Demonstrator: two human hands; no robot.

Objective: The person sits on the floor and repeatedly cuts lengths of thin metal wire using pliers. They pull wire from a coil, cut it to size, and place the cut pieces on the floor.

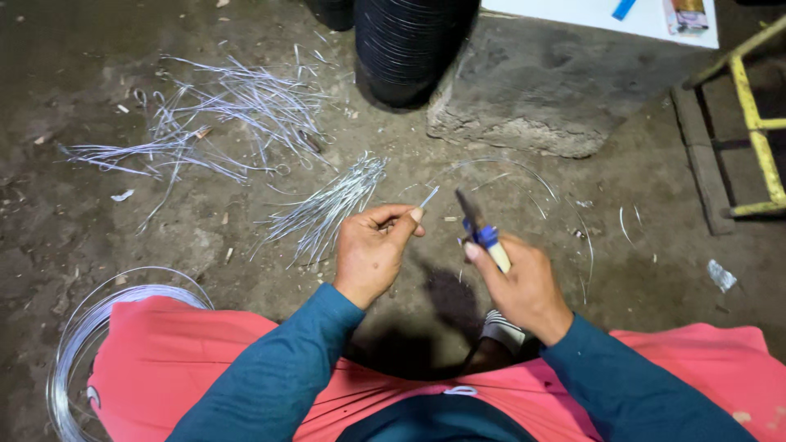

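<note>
My left hand [372, 250] pinches a thin silvery wire [429, 197] between thumb and fingers, its short end sticking up to the right. My right hand [524, 286] grips a pair of pliers [479, 229] with blue and cream handles, dark jaws pointing up, a little right of the wire end. A long loop of the same wire [536, 178] curves over the dirt floor beyond both hands. Both arms wear teal sleeves; pink trousers cover my knees below.
A bundle of cut wire pieces [327, 206] lies just left of my left hand, with more scattered pieces [237, 106] farther left. A wire coil [78, 331] rests by my left knee. Ahead stand a black ribbed cylinder [405, 45], a rough stone block [540, 90] and a yellow metal frame [757, 123].
</note>
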